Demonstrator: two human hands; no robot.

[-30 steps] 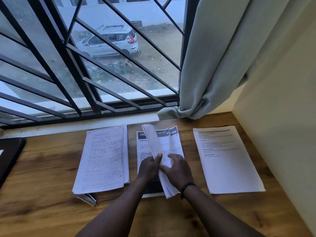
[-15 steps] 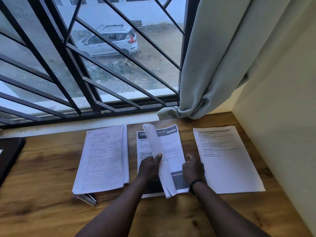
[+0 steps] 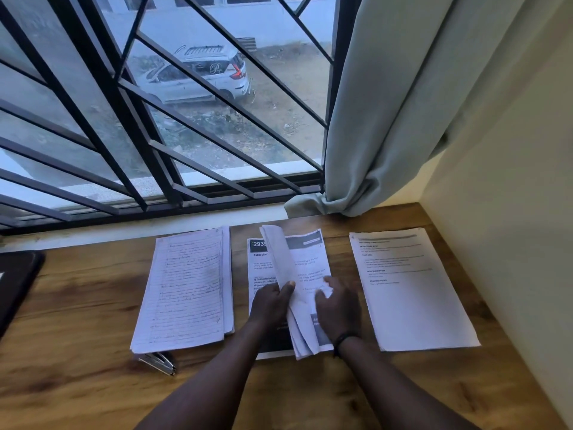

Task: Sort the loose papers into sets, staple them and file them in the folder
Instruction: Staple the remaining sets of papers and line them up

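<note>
Three paper piles lie side by side on the wooden desk (image 3: 77, 383). The left pile (image 3: 186, 290) is handwritten lined sheets. The middle printed pile (image 3: 263, 262) has a dark header. My left hand (image 3: 271, 302) pinches a lifted bundle of its sheets (image 3: 279, 252), standing them on edge with the thumb on top. My right hand (image 3: 338, 305) rests on the sheet (image 3: 310, 262) turned down to the right, fingertips at its middle. The right pile (image 3: 412, 293) is printed text, untouched. A metal stapler (image 3: 158, 361) pokes out under the left pile's near corner.
A dark flat object (image 3: 15, 280) sits at the desk's left edge. A barred window (image 3: 155, 119) runs along the back, a curtain (image 3: 372, 119) hangs at the back right, and a wall (image 3: 511, 243) closes the right side.
My right hand went right to lay a sheet flat, then came back left onto that sheet. My left hand keeps the lifted bundle upright.
</note>
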